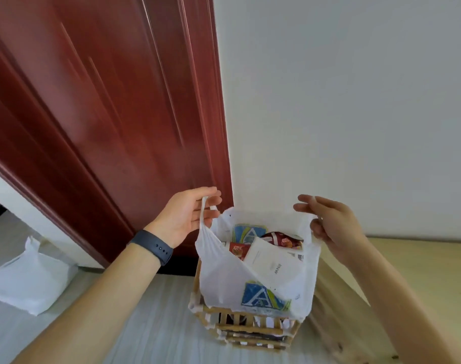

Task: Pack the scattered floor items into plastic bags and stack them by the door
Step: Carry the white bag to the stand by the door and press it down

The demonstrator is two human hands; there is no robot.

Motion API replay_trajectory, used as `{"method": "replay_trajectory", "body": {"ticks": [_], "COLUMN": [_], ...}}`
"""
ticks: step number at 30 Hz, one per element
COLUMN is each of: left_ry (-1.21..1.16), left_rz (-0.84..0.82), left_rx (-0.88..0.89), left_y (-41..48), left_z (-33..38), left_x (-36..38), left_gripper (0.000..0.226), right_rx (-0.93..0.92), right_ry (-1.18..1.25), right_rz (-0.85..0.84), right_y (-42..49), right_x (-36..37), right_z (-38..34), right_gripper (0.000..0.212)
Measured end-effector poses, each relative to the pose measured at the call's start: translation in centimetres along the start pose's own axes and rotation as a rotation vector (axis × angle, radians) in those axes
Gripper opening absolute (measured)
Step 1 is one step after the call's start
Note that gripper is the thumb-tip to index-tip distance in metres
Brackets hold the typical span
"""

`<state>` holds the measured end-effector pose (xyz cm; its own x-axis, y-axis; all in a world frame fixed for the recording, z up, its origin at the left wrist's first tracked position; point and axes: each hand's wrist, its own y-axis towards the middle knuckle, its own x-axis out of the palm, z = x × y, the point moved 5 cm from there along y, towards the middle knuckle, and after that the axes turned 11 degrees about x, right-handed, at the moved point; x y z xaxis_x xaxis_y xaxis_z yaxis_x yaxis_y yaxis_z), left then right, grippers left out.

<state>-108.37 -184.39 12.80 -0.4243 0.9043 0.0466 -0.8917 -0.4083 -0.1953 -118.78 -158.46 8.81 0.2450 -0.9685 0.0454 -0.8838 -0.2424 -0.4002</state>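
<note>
Left hand (187, 214): fingers and thumb closed on the left handle loop of the plastic bag (224, 279), holding it up and out.
Right hand (337, 222): pinching the right handle, first fingers stretched forward; exact grip partly blurred.
Bag position: mouth pulled wide between the two hands, bottom resting on a slatted wooden crate (250, 329) just beside the red door (106, 114).
Contents: white booklet (274, 261) leaning high against the near wall of the bag, red snack packets (284, 240) behind it, a blue-and-green printed piece at the back.
Second bag (32, 274): white, filled, lying on the floor (150, 311) on the other side of the door frame.
Step, as judged: closing or tying the handles, or settling the bag in place.
Risk, tipping: narrow crate top, bulky load; uneven pull from one side likely to roll the bag off the edge.
Risk, spilling: booklet standing close to the rim; likely to slide out if the mouth sags on release.
Risk, tearing: thin film, stiff corners inside; a sharp tug on the handles likely to split it.
Risk, snagging: film hanging over the crate's corner posts, prone to catch on a lift.
</note>
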Motion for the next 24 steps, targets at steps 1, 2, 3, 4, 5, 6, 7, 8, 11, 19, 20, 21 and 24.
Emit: {"method": "replay_trajectory", "body": {"ticks": [1,2,3,4,5,6,7,8,11,19,20,21,24], "left_ry": [0.016,0.037,0.047,0.047,0.039,0.03,0.021,0.018,0.024,-0.009,-0.004,0.017,0.055], "left_rz": [-0.006,-0.006,0.001,0.014,0.029,0.042,0.052,0.059,0.017,0.027,0.071,0.123,0.193], "left_rx": [0.032,0.057,0.08,0.098,0.107,0.11,0.107,0.098,0.091,0.208,0.194,0.18,0.091], "left_y": [1.2,2.3,3.1,3.6,3.9,4.0,4.1,4.0,3.6,8.9,9.9,10.9,12.1], "left_z": [-0.3,-0.8,-1.6,-2.6,-3.8,-5.2,-6.6,-7.9,-10.4,-3.5,-3.2,-3.4,-5.9], "left_x": [-0.5,-1.0,-1.4,-1.7,-1.9,-2.1,-2.1,-2.2,-2.0,-2.6,-3.4,-4.5,-6.8], "left_gripper": [0.028,0.025,0.023,0.021,0.02,0.02,0.02,0.019,0.02,0.017,0.017,0.018,0.023], "right_rx": [-0.008,-0.014,-0.023,-0.031,-0.035,-0.04,-0.048,-0.052,-0.036,-0.081,-0.094,-0.116,-0.167], "right_ry": [0.007,-0.001,-0.019,-0.041,-0.058,-0.066,-0.07,-0.071,-0.07,0.048,0.051,0.02,-0.173], "right_rz": [0.052,0.094,0.123,0.146,0.172,0.203,0.235,0.274,0.381,0.35,0.338,0.335,0.348], "right_y": [0.7,1.0,1.2,1.3,1.1,0.9,0.7,0.5,-0.3,1.5,2.5,3.4,5.4], "right_x": [-0.3,-0.5,-0.6,-0.5,-0.5,-0.4,-0.3,-0.4,-0.7,1.3,1.9,2.5,3.5], "right_z": [0.0,0.1,0.4,0.8,1.4,2.1,2.9,3.8,6.4,1.2,-0.1,-0.9,0.1], "right_gripper": [0.024,0.024,0.023,0.023,0.022,0.022,0.021,0.021,0.018,0.023,0.024,0.024,0.022]}}
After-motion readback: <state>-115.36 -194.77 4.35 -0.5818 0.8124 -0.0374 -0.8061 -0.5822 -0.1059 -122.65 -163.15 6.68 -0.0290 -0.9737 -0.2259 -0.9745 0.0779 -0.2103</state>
